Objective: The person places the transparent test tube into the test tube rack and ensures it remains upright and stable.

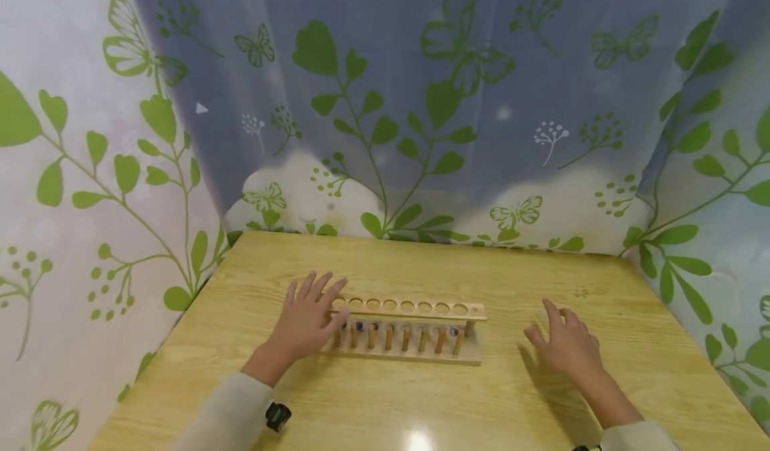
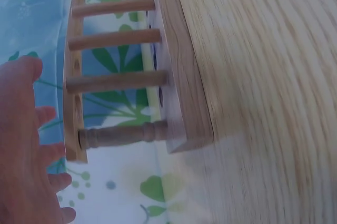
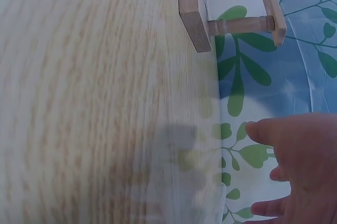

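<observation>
A wooden test tube rack (image 1: 406,354) stands on the table, with a row of round holes in its top rail and a line of upright pegs along its base. My left hand (image 1: 307,324) is over the rack's left end, fingers spread, overlapping the end of the top rail in the head view. From the left wrist, that hand (image 2: 23,145) shows beside the rack's top rail (image 2: 73,98) with nothing in its fingers. Off to the right of the rack, my right hand (image 1: 568,347) hovers above the table with relaxed, slightly bent fingers and holds nothing.
The light wood-grain table (image 1: 505,404) extends on every side of the rack. A curtain (image 1: 385,103) printed with leaves and butterflies hangs behind the table's far edge and at both sides. A dark wrist device (image 1: 278,416) sits at the left sleeve.
</observation>
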Available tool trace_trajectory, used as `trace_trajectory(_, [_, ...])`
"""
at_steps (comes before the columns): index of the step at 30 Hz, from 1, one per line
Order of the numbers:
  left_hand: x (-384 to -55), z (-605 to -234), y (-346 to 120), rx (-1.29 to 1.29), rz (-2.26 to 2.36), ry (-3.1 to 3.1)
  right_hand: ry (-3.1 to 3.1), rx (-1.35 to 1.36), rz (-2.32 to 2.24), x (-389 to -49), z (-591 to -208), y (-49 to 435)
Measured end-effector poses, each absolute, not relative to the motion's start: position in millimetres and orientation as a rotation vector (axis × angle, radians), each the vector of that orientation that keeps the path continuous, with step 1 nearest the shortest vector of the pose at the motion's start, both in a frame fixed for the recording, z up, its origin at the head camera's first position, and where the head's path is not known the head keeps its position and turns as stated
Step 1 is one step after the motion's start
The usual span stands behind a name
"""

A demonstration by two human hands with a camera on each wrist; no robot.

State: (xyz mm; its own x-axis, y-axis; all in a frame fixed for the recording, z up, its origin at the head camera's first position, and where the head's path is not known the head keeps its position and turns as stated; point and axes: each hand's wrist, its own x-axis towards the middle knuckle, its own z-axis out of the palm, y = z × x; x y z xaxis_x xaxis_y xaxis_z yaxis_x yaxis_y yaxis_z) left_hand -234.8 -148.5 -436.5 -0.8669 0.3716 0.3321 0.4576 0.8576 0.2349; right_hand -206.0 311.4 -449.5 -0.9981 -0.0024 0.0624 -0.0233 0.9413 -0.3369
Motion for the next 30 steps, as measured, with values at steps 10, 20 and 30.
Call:
trace_trajectory(10, [-232.9,-443.7,-137.2,-0.731,-0.424,-2.737,-3.079,-0.012,0.537,-205.4,-451.5,316.3])
trace_trajectory(20, [-234.2,-449.3,-131.6,-0.729,-0.396,-2.735,-3.158,-0.05,0.54,-210.3,-448.1,318.4])
trace_trajectory(30, [-238.0,-451.3,-125.0,-0.719,-0.413,-2.785,-3.197,-0.092,0.561,-210.6,-443.3,321.3])
